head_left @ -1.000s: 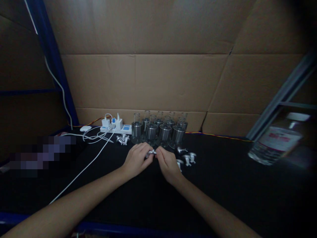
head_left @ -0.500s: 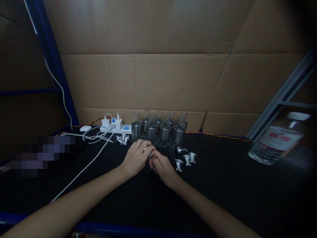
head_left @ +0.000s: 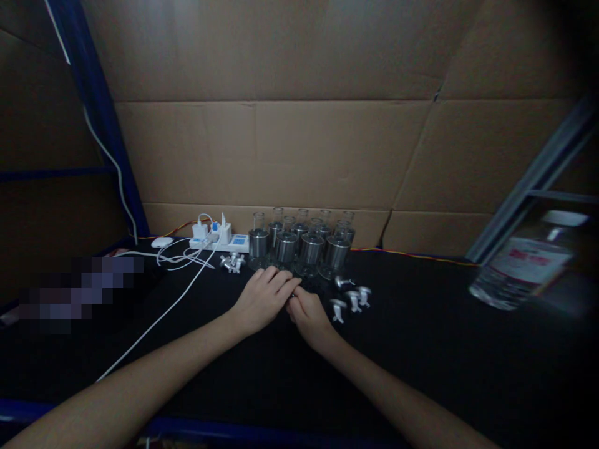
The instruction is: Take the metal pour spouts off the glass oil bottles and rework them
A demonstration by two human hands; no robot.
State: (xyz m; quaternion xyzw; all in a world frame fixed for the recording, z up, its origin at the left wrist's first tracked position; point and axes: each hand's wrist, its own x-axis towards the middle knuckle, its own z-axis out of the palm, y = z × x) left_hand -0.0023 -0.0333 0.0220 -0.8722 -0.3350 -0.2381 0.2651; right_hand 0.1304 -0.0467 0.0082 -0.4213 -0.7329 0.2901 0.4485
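My left hand (head_left: 266,299) and my right hand (head_left: 309,316) meet over the black table in front of the glass bottles. Both are closed, fingertips together around something small that their fingers almost wholly hide. Just behind them stand several clear bottles (head_left: 311,249) with narrow necks and metallic bands. Small silver metal fittings (head_left: 354,301) lie right of my right hand, some upright and one on its side. More silver fittings (head_left: 232,263) are clustered behind and left of my left hand.
A white power strip (head_left: 238,243) with plugs and loose cables (head_left: 182,293) lies at the back left. A large clear bottle (head_left: 521,265) with a white cap stands at the right. Cardboard (head_left: 327,149) walls the back; a blue post (head_left: 105,112) rises at the left.
The fingers of my left hand have shifted over the right fingertips, hiding the small metallic piece that showed between them. The bottles and loose fittings stay put.
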